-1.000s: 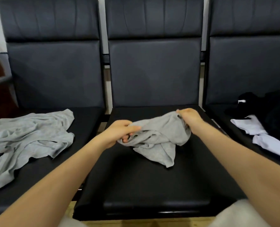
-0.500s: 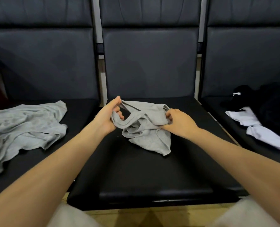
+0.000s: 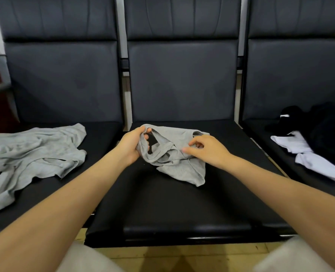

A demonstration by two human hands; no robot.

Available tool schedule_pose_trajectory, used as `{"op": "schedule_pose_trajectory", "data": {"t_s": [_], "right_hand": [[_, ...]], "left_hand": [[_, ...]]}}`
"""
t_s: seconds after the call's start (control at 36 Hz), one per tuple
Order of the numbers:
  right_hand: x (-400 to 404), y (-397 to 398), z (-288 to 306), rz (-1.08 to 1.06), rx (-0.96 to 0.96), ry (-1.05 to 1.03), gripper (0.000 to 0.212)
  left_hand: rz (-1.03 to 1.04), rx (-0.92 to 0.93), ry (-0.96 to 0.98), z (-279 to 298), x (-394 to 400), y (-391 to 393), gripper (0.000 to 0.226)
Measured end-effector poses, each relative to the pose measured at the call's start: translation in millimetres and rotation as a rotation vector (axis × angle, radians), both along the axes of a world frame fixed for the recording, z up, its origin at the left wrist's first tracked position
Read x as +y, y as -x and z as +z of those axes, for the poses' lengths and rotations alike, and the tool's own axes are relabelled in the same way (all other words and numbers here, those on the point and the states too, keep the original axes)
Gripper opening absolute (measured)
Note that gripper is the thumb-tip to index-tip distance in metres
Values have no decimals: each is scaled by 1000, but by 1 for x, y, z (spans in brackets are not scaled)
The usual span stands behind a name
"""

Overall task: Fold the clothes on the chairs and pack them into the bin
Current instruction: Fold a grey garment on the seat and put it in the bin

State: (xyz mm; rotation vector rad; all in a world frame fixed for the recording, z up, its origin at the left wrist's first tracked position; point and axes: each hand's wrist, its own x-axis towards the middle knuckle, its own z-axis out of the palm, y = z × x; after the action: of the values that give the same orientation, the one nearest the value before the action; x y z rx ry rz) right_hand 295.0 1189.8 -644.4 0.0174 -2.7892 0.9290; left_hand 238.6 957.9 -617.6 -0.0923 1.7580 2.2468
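**Small grey garment in both hands on the middle seat**

On the black padded middle chair (image 3: pixel 182 203) lies a small crumpled grey cotton garment (image 3: pixel 179 165), its lower corner trailing toward the front of the seat. The left hand (image 3: pixel 131 147) grips the garment's left edge, fingers curled through a loop of the fabric. The right hand (image 3: pixel 206 150) rests on its right side, thumb and fingertips bent and pinching at the cloth. On the left chair (image 3: pixel 64 75) a larger rumpled grey shirt (image 3: pixel 31 154) is spread out. On the right chair (image 3: pixel 300 75) a black pile of clothing (image 3: pixel 327 132) sits partly over a white garment (image 3: pixel 309 158).
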Motion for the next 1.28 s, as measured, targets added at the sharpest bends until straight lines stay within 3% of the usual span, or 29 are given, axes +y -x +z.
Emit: {"op": "schedule_pose_trajectory", "data": {"t_s": [0.08, 0.22, 0.31, 0.36, 0.5, 0.64, 0.83, 1.0, 1.11, 1.28], "right_hand": [[-4, 2, -4, -54, 13, -99, 40], [-6, 3, -11, -155, -16, -58, 55], [-7, 3, -15, -182, -20, -46, 54], [-6, 4, -15, -194, -19, -38, 52], [-3, 2, -13, -228, 2, -31, 29], [1, 3, -10, -201, -10, 87, 46], [20, 0, 32, -253, 218, 259, 47], [46, -7, 59, -347, 399, 256, 45], [53, -13, 63, -403, 504, 367, 40], [56, -17, 70, -482, 367, 866, 28]], "left_hand": [[18, 21, 63, 1, -1, -2, 26], [24, 132, 231, -7, -11, 0, 7], [32, 199, 434, -18, -19, 1, 23], [57, 137, 439, -22, -21, 3, 21], [82, -34, 254, -19, -20, 1, 23], [44, -188, -156, -5, -15, -5, 27], [-37, -22, -435, 29, -16, -7, 31], [-111, 55, -508, 47, -10, -17, 33], [-106, 42, -523, 45, -5, -19, 32], [-71, -50, -467, 35, 3, -19, 19]]}}
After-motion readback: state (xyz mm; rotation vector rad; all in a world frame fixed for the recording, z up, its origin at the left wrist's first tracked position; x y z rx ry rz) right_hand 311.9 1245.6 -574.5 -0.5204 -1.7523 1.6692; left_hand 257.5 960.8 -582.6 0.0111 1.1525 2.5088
